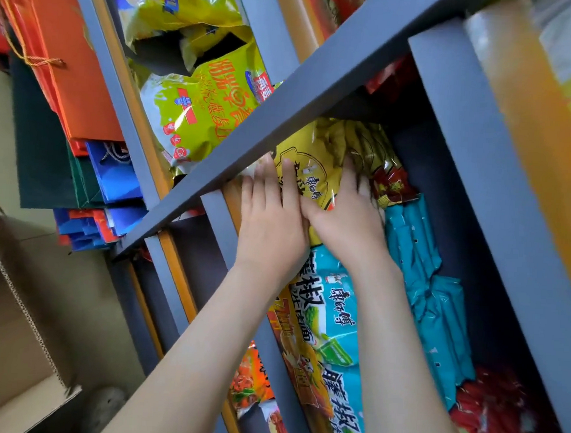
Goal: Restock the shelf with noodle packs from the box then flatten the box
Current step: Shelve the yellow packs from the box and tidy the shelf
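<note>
Now my left hand [271, 215] and right hand [343, 216] lie side by side with fingers straight, pressing flat on a yellow noodle pack [317, 155] and gripping nothing. That pack sits inside the grey shelf [317, 95], tucked under one of its boards and touching the teal noodle packs [335, 318] just nearer me. At the near left, well apart from the shelf, stands the open cardboard box [12, 351].

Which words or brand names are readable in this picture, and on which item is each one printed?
"康師傅": on the yellow noodle pack.
"康師傅" and "藤椒": on the teal noodle pack.
Large orange characters on the yellow-green pack one shelf up: too warped to read surely.
Small print elsewhere: blurred.
</note>
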Demonstrator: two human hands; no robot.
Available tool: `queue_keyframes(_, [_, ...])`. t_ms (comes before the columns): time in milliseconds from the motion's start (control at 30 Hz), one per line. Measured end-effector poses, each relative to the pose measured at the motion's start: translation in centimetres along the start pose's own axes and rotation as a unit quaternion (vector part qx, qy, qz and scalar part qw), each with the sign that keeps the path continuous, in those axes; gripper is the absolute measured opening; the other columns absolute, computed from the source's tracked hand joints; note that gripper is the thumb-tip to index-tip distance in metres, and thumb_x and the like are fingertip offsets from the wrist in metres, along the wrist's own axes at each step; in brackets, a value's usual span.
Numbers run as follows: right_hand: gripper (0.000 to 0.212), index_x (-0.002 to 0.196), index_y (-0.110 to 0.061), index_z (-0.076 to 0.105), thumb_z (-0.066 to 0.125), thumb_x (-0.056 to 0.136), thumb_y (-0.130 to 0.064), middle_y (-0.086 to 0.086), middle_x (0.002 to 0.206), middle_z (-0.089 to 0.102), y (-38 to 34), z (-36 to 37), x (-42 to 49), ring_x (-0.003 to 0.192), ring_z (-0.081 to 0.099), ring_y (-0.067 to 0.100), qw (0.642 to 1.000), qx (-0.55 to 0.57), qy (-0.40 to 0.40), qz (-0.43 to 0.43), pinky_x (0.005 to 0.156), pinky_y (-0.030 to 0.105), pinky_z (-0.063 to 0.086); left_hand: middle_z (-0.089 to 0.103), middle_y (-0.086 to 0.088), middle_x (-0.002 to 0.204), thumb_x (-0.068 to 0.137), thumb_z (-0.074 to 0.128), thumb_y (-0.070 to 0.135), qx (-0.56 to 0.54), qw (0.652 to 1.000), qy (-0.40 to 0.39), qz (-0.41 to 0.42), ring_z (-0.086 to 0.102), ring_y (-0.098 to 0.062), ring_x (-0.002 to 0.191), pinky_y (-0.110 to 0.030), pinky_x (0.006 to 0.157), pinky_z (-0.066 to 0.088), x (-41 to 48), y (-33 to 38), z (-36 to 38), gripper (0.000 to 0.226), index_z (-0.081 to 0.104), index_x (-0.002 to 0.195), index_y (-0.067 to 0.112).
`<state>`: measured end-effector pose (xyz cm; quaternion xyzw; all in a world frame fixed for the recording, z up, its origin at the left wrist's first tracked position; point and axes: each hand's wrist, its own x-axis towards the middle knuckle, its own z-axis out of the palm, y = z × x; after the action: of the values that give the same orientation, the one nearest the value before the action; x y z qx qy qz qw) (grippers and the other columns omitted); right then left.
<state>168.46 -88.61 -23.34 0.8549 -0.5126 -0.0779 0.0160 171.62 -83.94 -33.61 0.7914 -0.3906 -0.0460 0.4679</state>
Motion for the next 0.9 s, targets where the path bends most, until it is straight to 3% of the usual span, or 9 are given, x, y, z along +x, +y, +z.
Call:
queue_keyframes(367, [0.089, 0.15, -0.03, -0.003, 0.053, 0.086, -0.054, 0.007, 0.158, 0.009, 0.4, -0.6, -1.0, 0.142, 0.019, 0.032, 0.999, 0.014, -0.023, -0.022, 0.115, 0.049, 0.015, 0.025, -0.031, 0.149, 0.087, 0.008, 0.037, 0.001, 0.996, -0.09, -0.02, 0.023, -0.042, 0.14, -0.048, 0.115, 0.014, -1.3, 0.6, -2.4, 0.073, 0.024, 0.146, -0.003])
queue_keyframes(500, [0.086, 0.15, -0.031, 0.0, 0.051, 0.086, -0.055, 0.006, 0.159, 0.005, 0.8, -1.0, -2.0, 0.145, 0.014, 0.027, 0.999, 0.02, -0.018, -0.031, 0.117, 0.048, 0.007, -0.003, -0.019, 0.158, 0.1, 0.03, 0.034, -0.056, 0.986, -0.146, -0.054, -0.002, -0.031, 0.146, -0.044, 0.117, 0.002, -1.6, 0.4, -3.4, 0.064, 0.002, 0.151, 0.008])
queue_keyframes(600, [0.078, 0.151, -0.031, 0.008, 0.05, 0.089, -0.054, 0.002, 0.16, 0.008, 2.0, -1.4, -4.7, 0.145, 0.013, 0.023, 0.995, 0.084, 0.026, -0.048, 0.118, 0.045, 0.006, -0.007, -0.014, 0.159, 0.098, 0.042, 0.028, -0.119, 0.983, -0.12, -0.077, -0.007, -0.026, 0.147, -0.045, 0.117, 0.001, -3.3, 1.4, -4.6, 0.071, 0.0, 0.152, 0.01])
queue_keyframes(700, [0.066, 0.148, -0.028, 0.023, 0.051, 0.092, -0.046, -0.002, 0.156, 0.022, 4.7, -1.7, -8.2, 0.142, 0.022, 0.016, 0.979, 0.193, 0.061, -0.027, 0.114, 0.028, 0.015, 0.01, -0.015, 0.157, 0.094, 0.049, 0.024, -0.176, 0.976, -0.103, -0.074, 0.008, -0.027, 0.145, -0.039, 0.117, 0.01, -6.6, 3.5, -5.5, 0.067, 0.017, 0.149, 0.007])
queue_keyframes(733, [0.059, 0.145, -0.024, 0.032, 0.051, 0.093, -0.042, 0.001, 0.152, 0.031, 6.0, -1.7, -9.3, 0.138, 0.03, 0.016, 0.976, 0.204, 0.078, -0.008, 0.111, 0.026, 0.02, 0.027, -0.018, 0.15, 0.091, 0.051, 0.021, -0.187, 0.977, -0.077, -0.064, 0.022, -0.03, 0.139, -0.034, 0.113, 0.018, -7.9, 4.2, -5.9, 0.058, 0.031, 0.142, 0.003])
queue_keyframes(800, [0.042, 0.132, -0.016, 0.049, 0.053, 0.093, -0.031, 0.004, 0.136, 0.048, 8.8, -1.2, -11.6, 0.127, 0.045, 0.02, 0.973, 0.204, 0.102, 0.034, 0.105, 0.028, 0.03, 0.05, -0.016, 0.117, 0.086, 0.052, 0.018, -0.205, 0.977, -0.037, -0.038, 0.046, -0.031, 0.11, -0.029, 0.096, 0.032, -10.9, 5.4, -6.5, 0.035, 0.051, 0.115, -0.001])
queue_keyframes(900, [0.024, 0.109, -0.013, 0.057, 0.06, 0.089, -0.024, 0.001, 0.111, 0.054, 11.8, 0.0, -15.2, 0.11, 0.053, 0.02, 0.976, 0.2, 0.071, 0.042, 0.091, 0.022, 0.035, 0.051, -0.007, 0.092, 0.085, 0.048, 0.028, -0.233, 0.965, -0.123, -0.001, 0.048, -0.025, 0.087, -0.032, 0.077, 0.039, -15.2, 6.5, -6.5, 0.026, 0.052, 0.094, 0.004])
